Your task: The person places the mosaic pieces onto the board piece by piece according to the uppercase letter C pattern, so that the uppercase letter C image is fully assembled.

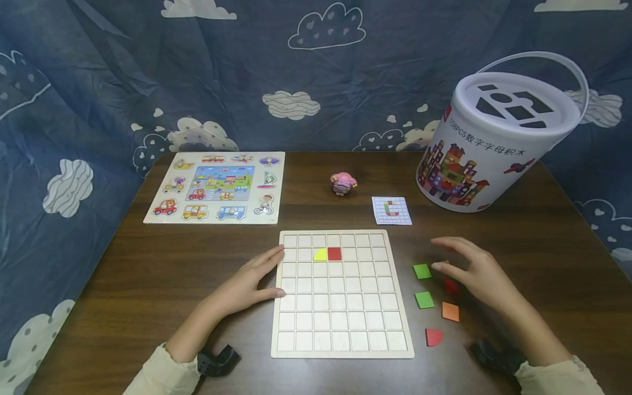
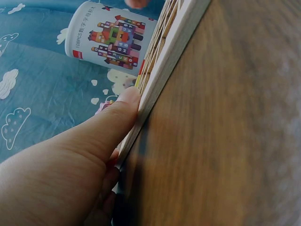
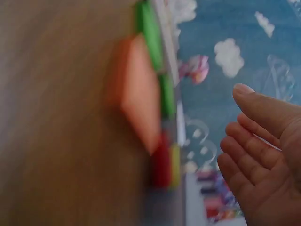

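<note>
A pale wooden grid board (image 1: 338,318) lies in front of me. In its second row sit a yellow rounded tile (image 1: 321,254) and a red square tile (image 1: 334,253), side by side. My left hand (image 1: 239,288) rests at the board's left edge, thumb and fingertips spread along the rim. My right hand (image 1: 481,271) hovers over loose tiles to the right, fingers extended and holding nothing. Around it lie two green squares, a nearer one (image 1: 424,299) and a farther one (image 1: 422,271), an orange square (image 1: 450,311), a red quarter-round tile (image 1: 434,337) and a partly shaded red tile (image 1: 451,286).
Behind the board lies a small pattern card (image 1: 391,210) with a coloured C shape. A pink toy figure (image 1: 343,183) stands at the back middle. At the back left is a vehicle puzzle board (image 1: 232,214); a white block bucket (image 1: 494,142) stands at the back right.
</note>
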### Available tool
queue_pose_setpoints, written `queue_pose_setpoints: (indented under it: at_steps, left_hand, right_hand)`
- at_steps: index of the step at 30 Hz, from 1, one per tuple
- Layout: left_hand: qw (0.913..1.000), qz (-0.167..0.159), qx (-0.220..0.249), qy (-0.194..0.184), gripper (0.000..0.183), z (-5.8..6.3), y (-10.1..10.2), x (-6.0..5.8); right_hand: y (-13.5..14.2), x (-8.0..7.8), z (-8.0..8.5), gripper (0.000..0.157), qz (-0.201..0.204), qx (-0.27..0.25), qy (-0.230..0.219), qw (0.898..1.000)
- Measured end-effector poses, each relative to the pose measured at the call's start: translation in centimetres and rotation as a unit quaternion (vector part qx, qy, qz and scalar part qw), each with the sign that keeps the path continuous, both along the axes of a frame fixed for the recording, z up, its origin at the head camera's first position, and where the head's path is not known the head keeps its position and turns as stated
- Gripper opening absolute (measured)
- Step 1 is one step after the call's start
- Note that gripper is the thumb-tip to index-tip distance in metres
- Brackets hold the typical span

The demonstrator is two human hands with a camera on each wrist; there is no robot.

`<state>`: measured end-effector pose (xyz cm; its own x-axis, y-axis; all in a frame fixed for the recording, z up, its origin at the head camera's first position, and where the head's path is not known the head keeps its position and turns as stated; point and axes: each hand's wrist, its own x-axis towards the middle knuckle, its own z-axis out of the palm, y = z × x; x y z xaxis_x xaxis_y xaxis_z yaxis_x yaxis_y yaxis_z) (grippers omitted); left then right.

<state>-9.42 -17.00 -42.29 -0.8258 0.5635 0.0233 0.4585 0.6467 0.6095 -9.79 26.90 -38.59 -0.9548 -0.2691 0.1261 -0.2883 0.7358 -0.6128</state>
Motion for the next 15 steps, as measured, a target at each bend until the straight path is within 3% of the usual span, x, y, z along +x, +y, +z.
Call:
queue_pose_setpoints:
  at_steps: [7, 15]
  left_hand:
    - [1.0000, -0.001, -0.003, 0.002, 0.082, -0.1, 0.0, 0.0]
    - [1.0000, 0.000, -0.002, 0.002, 0.082, -0.1, 0.0, 0.0]
  right_hand:
    - [2.2, 0.2, -2.0, 0.046, -0.024, 0.034, -0.029, 0.999]
    - [2.4, -0.2, -2.0, 0.033, -0.030, 0.069, -0.024, 0.997]
